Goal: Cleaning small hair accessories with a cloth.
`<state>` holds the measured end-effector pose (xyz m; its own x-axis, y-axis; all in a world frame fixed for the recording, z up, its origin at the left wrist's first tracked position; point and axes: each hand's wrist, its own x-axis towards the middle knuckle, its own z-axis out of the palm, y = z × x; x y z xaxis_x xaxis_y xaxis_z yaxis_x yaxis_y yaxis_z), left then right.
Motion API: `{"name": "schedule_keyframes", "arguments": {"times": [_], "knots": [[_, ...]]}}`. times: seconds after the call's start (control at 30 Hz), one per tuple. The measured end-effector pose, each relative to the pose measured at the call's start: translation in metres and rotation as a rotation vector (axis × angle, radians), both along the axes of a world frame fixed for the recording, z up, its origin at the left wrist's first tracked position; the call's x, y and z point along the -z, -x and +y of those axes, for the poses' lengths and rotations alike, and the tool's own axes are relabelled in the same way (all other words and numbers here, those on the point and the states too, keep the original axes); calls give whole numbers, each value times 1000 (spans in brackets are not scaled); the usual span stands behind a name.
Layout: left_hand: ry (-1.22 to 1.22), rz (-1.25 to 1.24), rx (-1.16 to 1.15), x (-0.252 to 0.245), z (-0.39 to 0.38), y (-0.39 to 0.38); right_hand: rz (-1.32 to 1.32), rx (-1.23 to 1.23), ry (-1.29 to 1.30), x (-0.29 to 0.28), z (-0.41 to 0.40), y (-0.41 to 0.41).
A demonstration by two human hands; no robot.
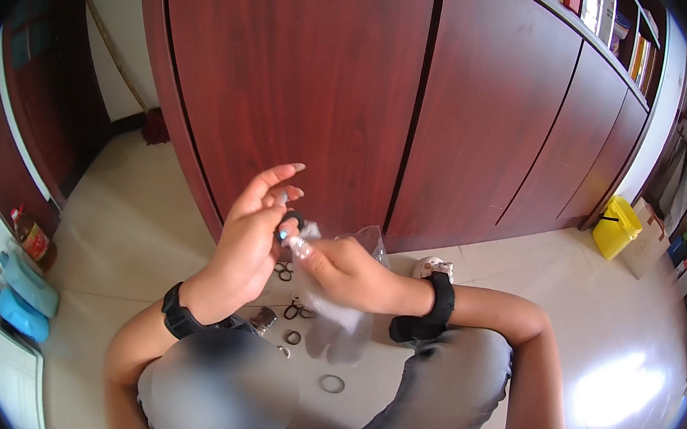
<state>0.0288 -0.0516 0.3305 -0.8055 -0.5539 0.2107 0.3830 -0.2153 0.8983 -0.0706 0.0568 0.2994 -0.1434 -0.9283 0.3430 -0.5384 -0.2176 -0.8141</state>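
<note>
In the head view my left hand is raised, palm turned inward, with a small dark ring-shaped band between its thumb and fingers. My right hand meets it there, thumb and fingertips pinched at the band, and whitish translucent plastic, blurred, hangs under it. Which hand bears the plastic I cannot tell. On the floor below lie several dark bands, a larger pale grey ring and a small brown-and-clear packet. My hands partly hide a clear plastic bag against the cabinet.
A reddish wooden cabinet stands in front. A small white patterned object sits behind my right wrist. A yellow bucket and a paper bag are at right. Blue jugs and a bottle of brown liquid stand left. My bent legs flank the floor items.
</note>
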Motion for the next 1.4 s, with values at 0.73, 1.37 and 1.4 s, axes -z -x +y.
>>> {"name": "schedule_keyframes", "arguments": {"times": [0.73,1.37,1.4], "knots": [[230,101,276,-6,7,0,-247,61,225,-19,13,12],[1161,428,-243,-12,10,2,-193,11,260,-31,21,-5],[972,449,-326,-13,11,2,-117,-50,200,-24,17,-4]]}}
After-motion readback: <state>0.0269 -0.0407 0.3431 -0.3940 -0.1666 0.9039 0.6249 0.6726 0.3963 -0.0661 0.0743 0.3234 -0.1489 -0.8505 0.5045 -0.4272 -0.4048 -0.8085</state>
